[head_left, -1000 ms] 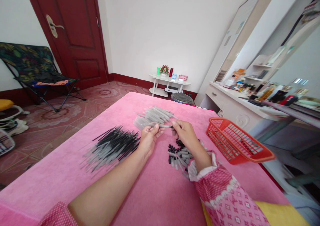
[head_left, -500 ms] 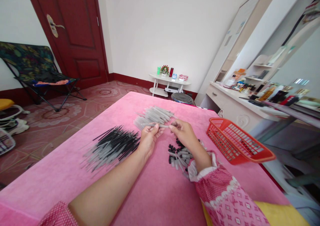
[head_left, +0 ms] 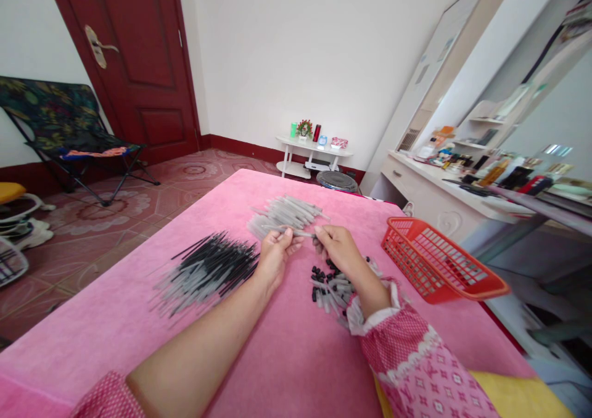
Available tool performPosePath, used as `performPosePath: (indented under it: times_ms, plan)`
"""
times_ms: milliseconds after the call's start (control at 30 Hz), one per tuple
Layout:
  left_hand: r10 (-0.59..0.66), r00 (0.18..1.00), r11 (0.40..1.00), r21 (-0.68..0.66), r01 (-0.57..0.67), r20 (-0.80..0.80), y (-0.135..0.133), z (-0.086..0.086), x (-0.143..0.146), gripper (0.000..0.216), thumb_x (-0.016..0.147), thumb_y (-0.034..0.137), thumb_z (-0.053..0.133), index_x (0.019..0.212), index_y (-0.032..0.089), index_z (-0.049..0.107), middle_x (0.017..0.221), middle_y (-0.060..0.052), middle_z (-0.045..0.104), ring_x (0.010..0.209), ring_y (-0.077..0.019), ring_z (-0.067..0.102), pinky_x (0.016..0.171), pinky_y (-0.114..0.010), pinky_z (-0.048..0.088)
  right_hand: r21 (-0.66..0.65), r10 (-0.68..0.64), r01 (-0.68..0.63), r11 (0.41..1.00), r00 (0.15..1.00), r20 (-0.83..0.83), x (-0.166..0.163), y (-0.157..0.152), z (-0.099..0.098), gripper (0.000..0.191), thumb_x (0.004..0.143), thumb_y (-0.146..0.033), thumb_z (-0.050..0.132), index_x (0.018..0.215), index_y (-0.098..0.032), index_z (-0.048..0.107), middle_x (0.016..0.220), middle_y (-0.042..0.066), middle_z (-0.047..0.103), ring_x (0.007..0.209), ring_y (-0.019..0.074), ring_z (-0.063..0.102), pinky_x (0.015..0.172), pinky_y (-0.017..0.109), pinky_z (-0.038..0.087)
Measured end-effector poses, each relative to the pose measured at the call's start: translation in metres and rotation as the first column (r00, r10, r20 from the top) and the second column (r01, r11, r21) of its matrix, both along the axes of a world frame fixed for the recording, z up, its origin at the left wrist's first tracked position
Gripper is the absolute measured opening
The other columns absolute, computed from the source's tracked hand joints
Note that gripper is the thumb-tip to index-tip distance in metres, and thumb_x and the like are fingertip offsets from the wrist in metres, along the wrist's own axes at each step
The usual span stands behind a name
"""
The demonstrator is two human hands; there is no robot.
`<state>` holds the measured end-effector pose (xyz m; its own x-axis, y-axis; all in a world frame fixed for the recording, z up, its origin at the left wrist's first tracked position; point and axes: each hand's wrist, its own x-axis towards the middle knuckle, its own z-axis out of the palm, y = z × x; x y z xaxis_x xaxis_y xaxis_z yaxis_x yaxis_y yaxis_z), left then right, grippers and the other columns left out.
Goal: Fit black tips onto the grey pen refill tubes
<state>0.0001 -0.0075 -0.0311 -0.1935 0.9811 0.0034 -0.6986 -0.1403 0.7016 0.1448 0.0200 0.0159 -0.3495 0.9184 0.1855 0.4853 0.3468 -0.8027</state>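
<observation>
A slim, translucent grey pen (head_left: 303, 233) lies crosswise between my hands, above the near edge of the barrel pile. My left hand (head_left: 276, 254) pinches it between thumb and fingers around its middle. At its right end, the thumb and fingers of my right hand (head_left: 337, 242) are closed on the tip; they hide any small part there. Behind the hands is a heap of translucent pen barrels (head_left: 296, 211). Left of my left forearm spreads a pile of thin black-and-clear pen refills (head_left: 213, 270). Below my right wrist lie loose clear and black pen caps (head_left: 333, 287).
A pink cloth (head_left: 277, 368) covers the table. An orange-red plastic basket (head_left: 435, 264) stands at its right side. Beyond are a dresser with bottles (head_left: 462, 190), a small white stand (head_left: 314, 147), a folding chair (head_left: 69, 128) and a dark red door (head_left: 134, 54).
My right hand has shifted very slightly, turning at the pen's right end. My left hand keeps its hold, and the piles lie as before.
</observation>
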Motion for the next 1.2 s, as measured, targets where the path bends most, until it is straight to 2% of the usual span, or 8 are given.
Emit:
performPosePath:
  times_ms: [100,233,367,467,667,767,900,1200]
  plan:
    - [-0.006,1.000,1.000,-0.015,0.005,-0.028,-0.001,0.003,-0.004,0.025,0.073,0.029,0.066,0.092,0.014,0.056,0.075,-0.002,0.063,0.063,-0.0107,0.061,0.057,-0.022,0.048,-0.080,0.046,-0.044,0.996,0.998,0.035,0.002,0.003,-0.003,0.041,0.087,-0.044,0.036,0.066,-0.015,0.057,0.054,0.002,0.059,0.042,0.0116,0.052,0.045,0.023,0.039]
    - [-0.030,0.999,0.996,0.078,0.032,-0.035,-0.003,0.006,-0.007,0.032,0.076,0.037,0.061,0.099,0.016,0.057,0.065,0.003,0.054,0.054,-0.0087,0.054,0.049,-0.020,0.042,0.003,0.151,-0.165,0.986,0.910,0.387,0.007,0.003,-0.011,0.008,0.070,-0.022,0.060,0.072,-0.018,0.066,0.067,0.000,0.066,0.060,0.0124,0.059,0.056,0.021,0.040]
    - [-0.059,0.986,0.993,0.090,0.074,-0.159,-0.005,0.009,-0.004,0.033,0.076,0.043,0.060,0.093,0.015,0.059,0.057,0.005,0.044,0.043,-0.0053,0.039,0.040,-0.018,0.028,0.026,0.105,-0.150,0.988,0.794,0.599,0.007,-0.004,-0.013,0.014,0.062,-0.017,0.066,0.075,-0.023,0.069,0.073,-0.001,0.067,0.065,0.0127,0.058,0.057,0.022,0.038]
    - [-0.064,0.962,0.993,0.077,0.087,-0.267,-0.007,0.010,-0.001,0.033,0.075,0.046,0.059,0.077,0.014,0.057,0.056,0.005,0.043,0.040,-0.0031,0.029,0.038,-0.019,0.016,0.073,0.030,-0.094,0.993,0.791,0.610,0.006,-0.009,-0.014,0.008,0.059,-0.019,0.071,0.066,-0.022,0.067,0.064,-0.001,0.063,0.057,0.0133,0.054,0.053,0.025,0.035]
    - [-0.066,0.922,0.996,0.022,0.081,-0.382,-0.009,0.012,-0.001,0.040,0.071,0.051,0.060,0.062,0.013,0.054,0.052,0.005,0.041,0.040,-0.0027,0.020,0.041,-0.022,0.010,0.139,-0.055,-0.010,0.990,0.888,0.457,0.013,0.004,-0.016,0.006,0.060,-0.019,0.068,0.062,-0.019,0.063,0.060,0.001,0.060,0.055,0.0140,0.052,0.052,0.026,0.035]
    - [-0.065,0.904,0.997,-0.001,0.071,-0.422,-0.008,0.012,-0.001,0.040,0.070,0.051,0.062,0.059,0.014,0.052,0.047,0.007,0.035,0.041,-0.0039,0.019,0.043,-0.023,0.012,0.144,-0.160,0.146,0.979,0.983,0.093,0.022,0.015,-0.007,0.007,0.064,-0.020,0.062,0.070,-0.017,0.061,0.064,0.002,0.062,0.056,0.0128,0.055,0.053,0.025,0.041]
    - [-0.078,0.870,0.997,-0.025,0.076,-0.486,-0.008,0.009,0.000,0.039,0.070,0.050,0.062,0.056,0.015,0.052,0.045,0.008,0.028,0.042,-0.0053,0.020,0.046,-0.024,0.013,0.007,-0.200,0.213,0.977,0.926,-0.320,0.030,0.016,0.013,0.025,0.062,-0.030,0.065,0.081,-0.013,0.062,0.070,0.004,0.064,0.059,0.0141,0.060,0.056,0.027,0.047]
    - [-0.091,0.845,0.995,-0.016,0.098,-0.528,-0.009,0.009,0.001,0.041,0.070,0.049,0.062,0.052,0.015,0.047,0.047,0.007,0.025,0.045,-0.0057,0.017,0.046,-0.024,0.012,0.024,-0.137,0.152,0.988,0.940,-0.312,0.027,0.011,0.020,0.025,0.059,-0.028,0.066,0.079,-0.012,0.065,0.068,0.005,0.066,0.061,0.0147,0.061,0.055,0.026,0.047]
